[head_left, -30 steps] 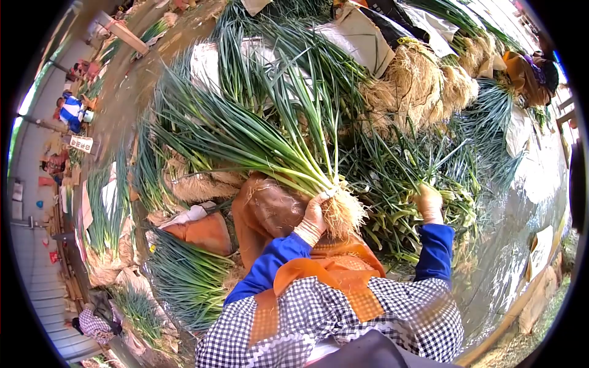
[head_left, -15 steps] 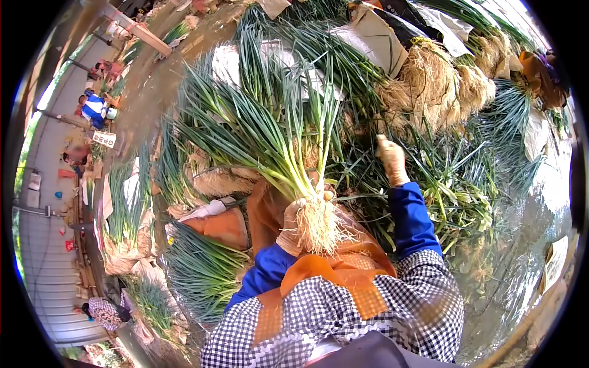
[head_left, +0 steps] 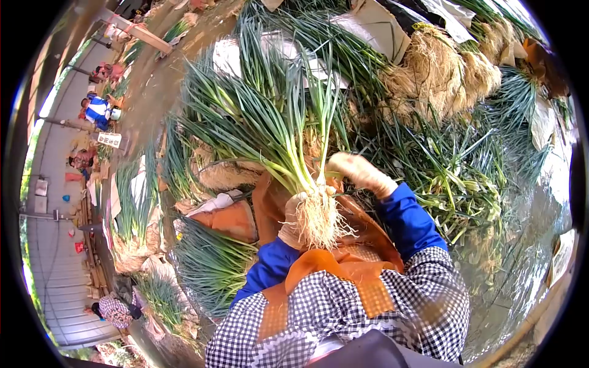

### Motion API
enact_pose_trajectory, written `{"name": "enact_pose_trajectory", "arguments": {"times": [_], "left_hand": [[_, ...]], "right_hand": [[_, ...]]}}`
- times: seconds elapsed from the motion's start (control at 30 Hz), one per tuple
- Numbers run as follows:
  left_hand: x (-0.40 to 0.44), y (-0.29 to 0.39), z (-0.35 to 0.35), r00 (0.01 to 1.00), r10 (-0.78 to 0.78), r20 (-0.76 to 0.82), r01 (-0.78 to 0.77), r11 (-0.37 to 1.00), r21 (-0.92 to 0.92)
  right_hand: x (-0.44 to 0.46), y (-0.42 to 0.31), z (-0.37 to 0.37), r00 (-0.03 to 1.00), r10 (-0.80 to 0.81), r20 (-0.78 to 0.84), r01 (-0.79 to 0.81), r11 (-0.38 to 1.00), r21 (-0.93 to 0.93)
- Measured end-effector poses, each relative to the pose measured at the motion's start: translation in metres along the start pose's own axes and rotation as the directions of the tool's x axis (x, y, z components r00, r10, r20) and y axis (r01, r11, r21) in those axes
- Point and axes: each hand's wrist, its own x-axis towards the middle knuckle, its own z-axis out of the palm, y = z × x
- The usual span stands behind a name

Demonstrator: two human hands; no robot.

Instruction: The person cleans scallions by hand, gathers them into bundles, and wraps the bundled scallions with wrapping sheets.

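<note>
A bunch of green onions (head_left: 300,159) stands in front of my chest, its pale, stringy roots (head_left: 319,221) hanging down and its green leaves fanning up and away. My left hand (head_left: 291,226) is closed around the white lower stalks, partly hidden behind the roots. On the other side of the bunch, my right hand (head_left: 361,173) is close beside the rightmost stalks. Its fingers are smeared by motion, so whether they touch or grip a stalk cannot be made out. An orange-brown apron (head_left: 362,230) lies below the bunch.
Loose trimmed leaves (head_left: 457,190) are heaped on the right. Bundles with tan roots (head_left: 429,73) lie at the back right, and another green onion pile (head_left: 211,264) is at my left. Wet floor (head_left: 497,288) shows at right. Other people, including one in blue and white (head_left: 98,111), are far left.
My right hand has moved left and inward, from over the leaf heap to beside the stalks. My left hand still holds the bunch in nearly the same place.
</note>
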Motion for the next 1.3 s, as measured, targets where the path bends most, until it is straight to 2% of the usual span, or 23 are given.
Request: {"name": "enact_pose_trajectory", "arguments": {"times": [0.1, 0.13, 0.27, 0.33, 0.37, 0.4, 0.43, 0.47, 0.53, 0.57, 0.67, 0.7, 0.73, 0.77, 0.8, 0.87, 0.93, 0.97, 1.07, 1.13, 1.17, 1.27, 1.3], "left_hand": [[-0.004, -0.006, -0.002, 0.995, 0.052, -0.086, -0.055, 0.998, -0.038], [-0.005, -0.005, -0.006, 0.992, 0.079, -0.098, -0.083, 0.996, -0.042], [-0.004, 0.004, -0.018, 0.994, 0.113, 0.007, -0.112, 0.987, -0.112], [0.001, 0.003, -0.026, 0.988, 0.132, 0.074, -0.120, 0.982, -0.148], [0.000, 0.002, -0.020, 0.987, 0.154, 0.051, -0.147, 0.983, -0.114], [0.001, 0.006, -0.017, 0.984, 0.177, 0.030, -0.174, 0.982, -0.069], [0.002, 0.009, -0.015, 0.980, 0.200, 0.009, -0.199, 0.980, -0.024], [-0.006, 0.015, -0.006, 0.974, 0.222, -0.032, -0.221, 0.975, 0.024], [-0.024, 0.027, 0.040, 0.963, 0.235, 0.134, -0.235, 0.972, -0.021], [-0.037, 0.034, 0.063, 0.951, 0.272, 0.150, -0.275, 0.962, -0.001], [-0.068, 0.057, 0.110, 0.909, 0.306, 0.282, -0.279, 0.951, -0.133], [-0.074, 0.063, 0.119, 0.895, 0.310, 0.320, -0.262, 0.948, -0.183], [-0.080, 0.068, 0.127, 0.881, 0.316, 0.351, -0.245, 0.942, -0.231], [-0.086, 0.073, 0.136, 0.866, 0.320, 0.384, -0.220, 0.934, -0.281], [-0.091, 0.076, 0.145, 0.853, 0.322, 0.410, -0.199, 0.928, -0.315], [-0.100, 0.081, 0.160, 0.826, 0.333, 0.454, -0.159, 0.911, -0.380], [-0.111, 0.084, 0.172, 0.805, 0.351, 0.479, -0.129, 0.891, -0.436], [-0.117, 0.085, 0.178, 0.791, 0.368, 0.488, -0.134, 0.884, -0.449], [-0.140, 0.089, 0.198, 0.752, 0.410, 0.516, -0.146, 0.867, -0.476], [-0.160, 0.096, 0.213, 0.712, 0.478, 0.515, -0.217, 0.847, -0.486], [-0.174, 0.098, 0.221, 0.682, 0.526, 0.508, -0.280, 0.829, -0.483], [-0.233, 0.108, 0.231, 0.548, 0.659, 0.514, -0.603, 0.738, -0.304], [-0.257, 0.112, 0.235, 0.530, 0.696, 0.484, -0.670, 0.694, -0.263]], "right_hand": [[-0.016, -0.027, 0.021, 0.968, 0.188, 0.165, -0.214, 0.965, 0.155], [-0.023, -0.043, 0.012, 0.959, 0.194, 0.208, -0.156, 0.970, -0.185], [-0.074, -0.057, -0.043, 0.935, -0.199, 0.293, 0.099, 0.941, 0.323], [-0.057, -0.040, -0.045, 0.990, 0.034, -0.135, -0.053, 0.989, -0.137], [-0.050, -0.030, -0.034, 0.985, -0.112, -0.132, 0.056, 0.929, -0.367], [-0.042, -0.028, -0.024, 0.961, -0.259, -0.097, 0.158, 0.802, -0.577], [-0.044, -0.049, -0.002, 0.995, -0.048, 0.091, 0.046, 0.999, 0.026], [-0.047, -0.044, 0.017, 0.936, -0.238, 0.259, 0.256, 0.966, -0.038], [-0.043, -0.051, 0.023, 0.895, 0.005, 0.445, 0.119, 0.961, -0.250], [-0.055, -0.067, 0.008, 0.939, 0.100, 0.329, -0.120, 0.992, 0.041], [-0.070, -0.038, -0.061, 0.992, -0.123, 0.014, 0.123, 0.974, -0.189], [-0.070, -0.048, -0.081, 0.951, 0.268, -0.154, -0.279, 0.959, -0.055], [-0.067, -0.027, -0.098, 0.921, 0.261, -0.290, -0.343, 0.896, -0.281], [-0.067, -0.005, -0.107, 0.957, -0.010, -0.289, -0.241, 0.526, -0.816], [-0.061, -0.010, -0.104, 0.922, -0.281, -0.267, -0.309, -0.116, -0.944], [-0.018, -0.025, -0.062, 0.864, -0.318, -0.390, -0.032, 0.738, -0.674], [0.034, -0.063, 0.000, 0.802, -0.594, -0.070, 0.362, 0.575, -0.734], [0.050, -0.099, 0.039, 0.734, -0.679, -0.022, 0.589, 0.652, -0.478], [0.103, -0.154, 0.122, 0.333, -0.904, 0.269, 0.722, 0.061, -0.689], [0.158, -0.148, 0.141, 0.448, -0.818, 0.361, 0.705, 0.075, -0.705], [0.177, -0.129, 0.143, 0.656, -0.683, 0.321, 0.594, 0.206, -0.778], [0.210, -0.061, 0.112, 0.987, 0.104, 0.122, 0.004, 0.743, -0.669], [0.237, 0.034, 0.098, 0.953, -0.130, 0.275, 0.285, 0.070, -0.956]]}}
